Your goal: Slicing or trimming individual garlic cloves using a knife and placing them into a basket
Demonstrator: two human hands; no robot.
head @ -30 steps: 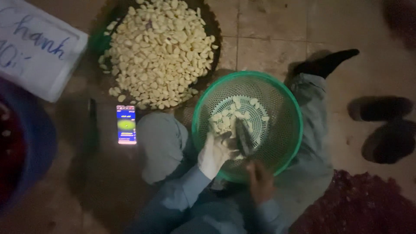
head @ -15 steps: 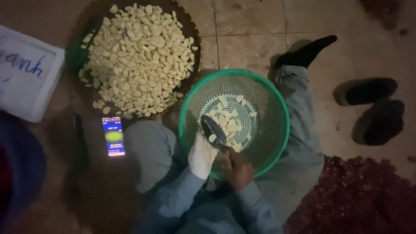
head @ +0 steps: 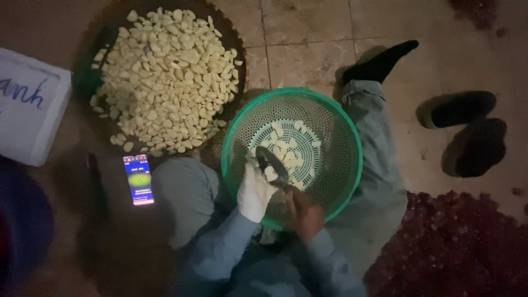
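While I'm sat on the tiled floor with my legs spread out, the green mesh basket sits between my knees, pretty much in my lap. My left hand, in a white glove, is over the near rim of the basket, fingers curled in; it looks like it's pinching something small but honestly it's too dim to tell what. My right hand is bare, right at the near edge of the basket, wrapped tight around the handle of a knife whose dark blade points in toward the basket's middle, just beside the glove. A small batch of pale peeled cloves lies in the bottom of the basket, mostly around the centre. Up at the far left of the floor there's a round dark tray heaped with a big pile of peeled garlic, a few pieces spilling to its near edge. My phone, screen lit, lies on the floor just by my left knee. A white foam box is at the left edge, a pair of dark sandals off to the right past my leg, and a heap of reddish skins sits at the near right corner.
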